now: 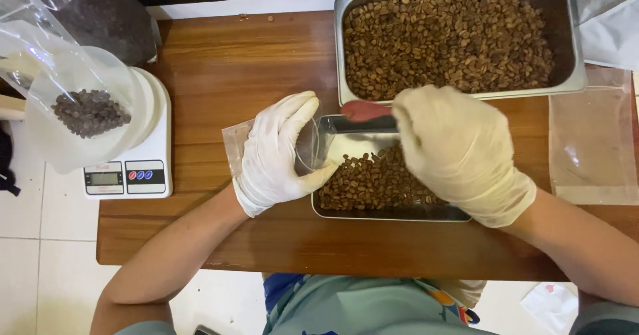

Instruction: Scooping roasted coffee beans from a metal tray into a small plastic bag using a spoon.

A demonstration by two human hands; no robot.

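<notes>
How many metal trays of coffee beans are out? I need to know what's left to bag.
2. A large tray sits at the table's far edge, heaped with beans. A smaller tray lies nearer, under the gloved right hand and beside the left hand. Others may lie out of view.

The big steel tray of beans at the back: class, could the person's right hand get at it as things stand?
Probably yes. The right hand sits just in front of the big steel tray, whose top is open, and nothing stands between them. It already holds a scoop, though.
</notes>
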